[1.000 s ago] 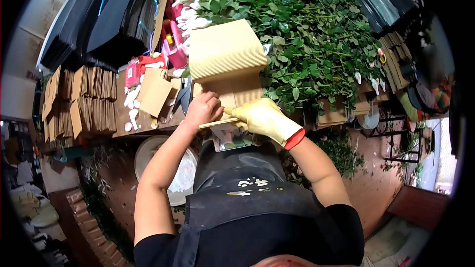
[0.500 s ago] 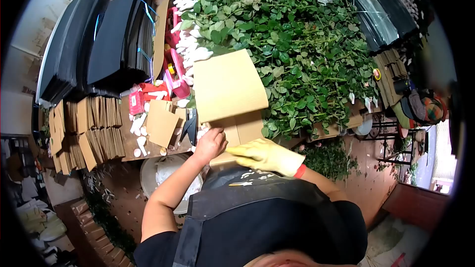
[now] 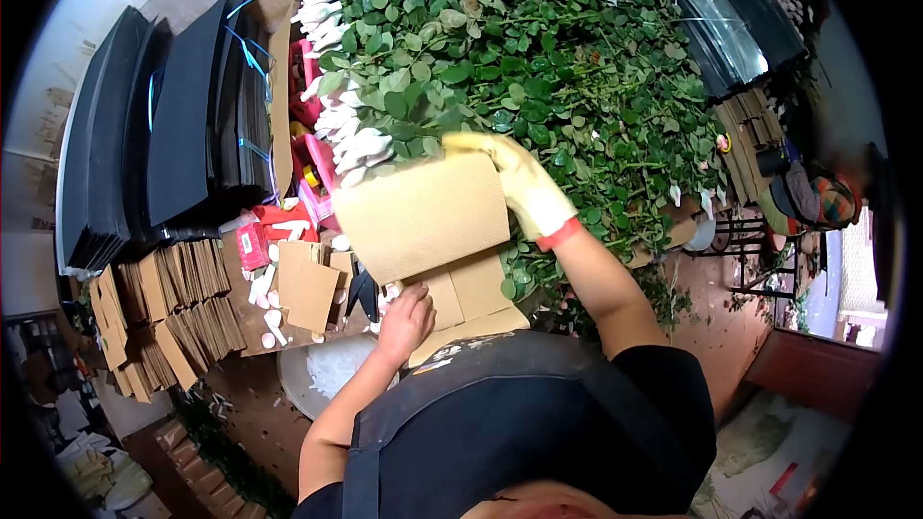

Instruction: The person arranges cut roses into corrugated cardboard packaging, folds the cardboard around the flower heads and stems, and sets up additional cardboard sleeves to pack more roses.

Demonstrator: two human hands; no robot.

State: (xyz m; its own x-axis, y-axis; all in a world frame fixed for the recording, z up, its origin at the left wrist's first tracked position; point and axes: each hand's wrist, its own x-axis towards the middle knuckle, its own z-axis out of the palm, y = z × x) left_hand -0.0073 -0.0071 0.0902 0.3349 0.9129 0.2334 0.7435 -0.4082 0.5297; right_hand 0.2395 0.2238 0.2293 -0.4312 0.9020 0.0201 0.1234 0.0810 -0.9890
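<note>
- The corrugated cardboard sheet lies at the near left corner of the leaf pile, partly covering the leaves there.
- The left hand, bare, is on the person's side of the leaf pile, its forearm angled forward and inward; its curled fingers are at the sheet's lower panel, just under the raised panel's near edge. Whether they pinch it, I cannot tell.
- The right hand, in a yellow glove, is above the leaf pile's near part, wrist bent, fingers pointing leftward along the sheet's far right corner. Whether it grips there is unclear.
- The two hands are well apart.
- The sheet's raised panel has its long axis crosswise, its right end tipped slightly toward the leaf pile; the lower panel runs from beneath it, away from the leaf pile, to the black apron.
- Left of the leaf pile's near corner lies a dark tool.
</note>
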